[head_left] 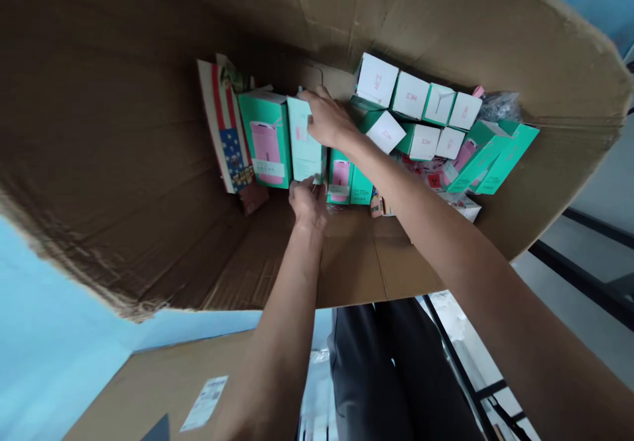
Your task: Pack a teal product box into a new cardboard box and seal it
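A pale green carton (304, 147) stands inside a large brown cardboard box, between my two hands. My right hand (327, 119) is closed around its far upper end, the fingers bent over the edge. At the near lower end my left hand (308, 201) grips it, with the fingertips partly hidden. Against its left side is a green carton with a pink cup picture (266, 142). To the right, a similar smaller carton (340, 175) stands close by, partly covered by my right forearm.
Two rows of white-ended green cartons (410, 95) line the far right. Tilted green cartons (500, 157) and clear plastic wrap (500, 105) lie beyond. A flag-printed package (228, 127) leans at left. The big box's wall (347, 263) surrounds everything. Outside are black metal bars (584, 282).
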